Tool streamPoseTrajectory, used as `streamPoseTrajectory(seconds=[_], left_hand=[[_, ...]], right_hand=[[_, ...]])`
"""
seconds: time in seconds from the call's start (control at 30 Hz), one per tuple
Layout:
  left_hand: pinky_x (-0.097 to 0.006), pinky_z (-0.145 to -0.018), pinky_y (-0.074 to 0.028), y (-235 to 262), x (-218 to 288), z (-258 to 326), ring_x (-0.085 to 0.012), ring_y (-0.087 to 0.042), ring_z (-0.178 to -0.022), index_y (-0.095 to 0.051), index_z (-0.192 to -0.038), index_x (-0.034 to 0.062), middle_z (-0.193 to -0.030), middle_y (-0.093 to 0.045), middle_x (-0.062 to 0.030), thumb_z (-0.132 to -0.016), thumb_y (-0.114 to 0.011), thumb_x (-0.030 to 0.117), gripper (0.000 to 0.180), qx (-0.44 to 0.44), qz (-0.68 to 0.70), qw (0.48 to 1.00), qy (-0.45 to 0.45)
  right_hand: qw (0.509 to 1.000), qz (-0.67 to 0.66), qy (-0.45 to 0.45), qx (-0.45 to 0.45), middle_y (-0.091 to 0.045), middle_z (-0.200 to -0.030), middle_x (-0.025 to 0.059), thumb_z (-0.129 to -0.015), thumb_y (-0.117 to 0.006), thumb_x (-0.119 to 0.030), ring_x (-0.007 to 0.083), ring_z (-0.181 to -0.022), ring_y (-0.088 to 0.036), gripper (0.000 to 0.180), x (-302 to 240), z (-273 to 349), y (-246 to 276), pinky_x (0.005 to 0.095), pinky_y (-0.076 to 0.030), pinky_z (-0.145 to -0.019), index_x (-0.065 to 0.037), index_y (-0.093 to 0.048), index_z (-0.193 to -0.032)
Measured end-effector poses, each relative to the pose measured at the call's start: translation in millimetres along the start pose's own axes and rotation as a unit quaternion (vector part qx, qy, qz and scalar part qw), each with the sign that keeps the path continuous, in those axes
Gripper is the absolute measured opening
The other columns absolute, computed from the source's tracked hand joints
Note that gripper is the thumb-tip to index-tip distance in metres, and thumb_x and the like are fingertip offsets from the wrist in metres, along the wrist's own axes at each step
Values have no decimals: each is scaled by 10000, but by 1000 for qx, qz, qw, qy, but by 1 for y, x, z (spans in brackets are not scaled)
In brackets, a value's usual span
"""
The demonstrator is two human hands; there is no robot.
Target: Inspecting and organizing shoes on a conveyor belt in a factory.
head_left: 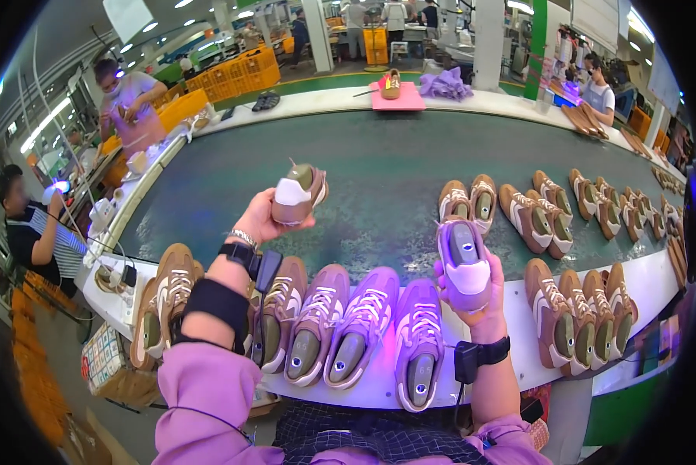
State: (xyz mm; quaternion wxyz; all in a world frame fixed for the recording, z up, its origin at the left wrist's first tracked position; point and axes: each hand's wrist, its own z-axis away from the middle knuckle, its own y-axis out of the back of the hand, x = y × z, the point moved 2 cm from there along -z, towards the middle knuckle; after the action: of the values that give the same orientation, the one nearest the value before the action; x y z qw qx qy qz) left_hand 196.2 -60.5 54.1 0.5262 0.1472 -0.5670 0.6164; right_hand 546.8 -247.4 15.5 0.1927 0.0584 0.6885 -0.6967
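Note:
My left hand (pixel 260 220), raised over the green belt, grips a brown sneaker (pixel 292 203) with its white heel turned toward me. In my right hand (pixel 487 314) is another sneaker (pixel 465 273), heel toward me, its insole showing inside. Both hands are closed around their shoes. Just below them, a row of brown sneakers with white laces stands on the white ledge, among them one sneaker (pixel 362 325) under purple light. Beyond my right hand, a pair of sneakers (pixel 483 203) rests on the belt.
The wide green belt (pixel 348 155) runs across in front of me. Several sneakers (pixel 553 310) line the ledge at right, with more pairs behind them. Across the belt, a shoe sits on a pink board (pixel 398 103) beside purple cloth (pixel 445 84). People work at left and far right.

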Motion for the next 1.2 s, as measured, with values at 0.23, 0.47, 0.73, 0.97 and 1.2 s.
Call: streamPoseTrajectory(seconds=[0.23,0.47,0.73,0.97,1.2], left_hand=[[-583,-827,-497,72,-27,-45,-381,-502,-1194,-349,-1384,-1,-1385,-421,-206,-805,-670,465,810,164,-574,787,155],[-347,-534,-572,104,-20,-66,-259,-665,-704,-555,-1150,30,-963,-646,-127,-802,-660,298,451,151,-658,723,151],[-339,-542,-576,83,-21,-70,-283,-676,-711,-558,-1124,-66,-1004,-645,-172,-832,-610,264,444,150,-639,742,136],[-334,-536,-573,93,-15,-54,-292,-684,-704,-560,-1099,-115,-985,-654,-193,-840,-605,277,472,167,-631,743,148],[-410,-723,-538,47,-1,-44,-339,-673,-867,-614,-1059,-91,-959,-672,-204,-814,-624,255,425,196,-692,680,143]], right_hand=[[998,24,-35,-48,-609,-1047,212,-869,-450,-529,316,-804,-654,649,3,0,-4,401,-565,-628,-30,-486,-1282],[983,81,-94,-134,-500,-1285,163,-894,-427,-412,289,-1146,-531,600,6,-63,-48,388,-498,-842,-74,-390,-1388],[962,264,-74,4,-499,-1238,247,-919,-455,-462,354,-1067,-573,641,10,-304,-14,491,-498,-884,29,-373,-1324],[783,617,-12,75,-616,-836,107,-816,-687,-281,200,-680,-641,380,-2,-177,12,315,-544,-570,36,-576,-994],[492,810,172,270,-653,-880,219,-738,-700,-376,343,-827,-651,489,-64,-91,53,400,-512,-758,41,-567,-956]])
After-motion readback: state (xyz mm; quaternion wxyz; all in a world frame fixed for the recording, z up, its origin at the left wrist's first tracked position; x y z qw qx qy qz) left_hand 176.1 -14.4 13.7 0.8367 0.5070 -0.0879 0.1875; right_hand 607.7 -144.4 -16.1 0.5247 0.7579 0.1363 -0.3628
